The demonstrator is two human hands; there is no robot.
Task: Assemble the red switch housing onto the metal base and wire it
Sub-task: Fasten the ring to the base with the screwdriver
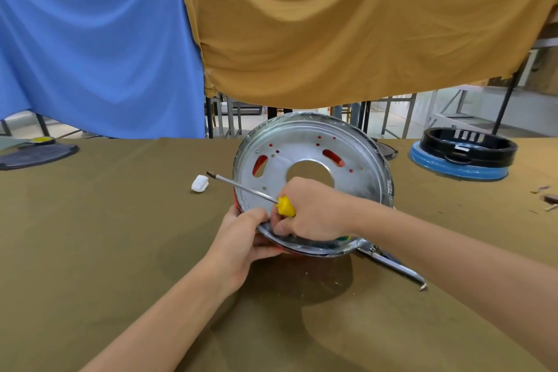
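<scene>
Metal base [314, 160] tilted up on its near edge on the table [120, 251], flat perforated face turned toward the camera, probably to bring the near rim within reach of both hands. Red of the switch housing [260, 165] seen only through the slots and small holes of the base, so most likely seated behind the metal; how firmly, impossible to tell.

Left hand [244, 238] placed under the lower left rim, fingers curled round the edge from behind, thumb on the front. Seems to serve as a support, to keep the disc from rolling or falling flat.

Right hand [311, 211] closed on the yellow handle of a screwdriver [250, 192], shaft pointing up and left across the metal face, tip free in the air near a small white piece [200, 183] on the table. Tool only parked in the palm, not applied to any screw. Lower fingers of the same hand pressed at the rim, just beside the left thumb; whether pinching something small there, cannot tell.

Green and yellow wire [342, 238] just visible under the right wrist at the bottom rim. Wiring apparently not finished.
</scene>
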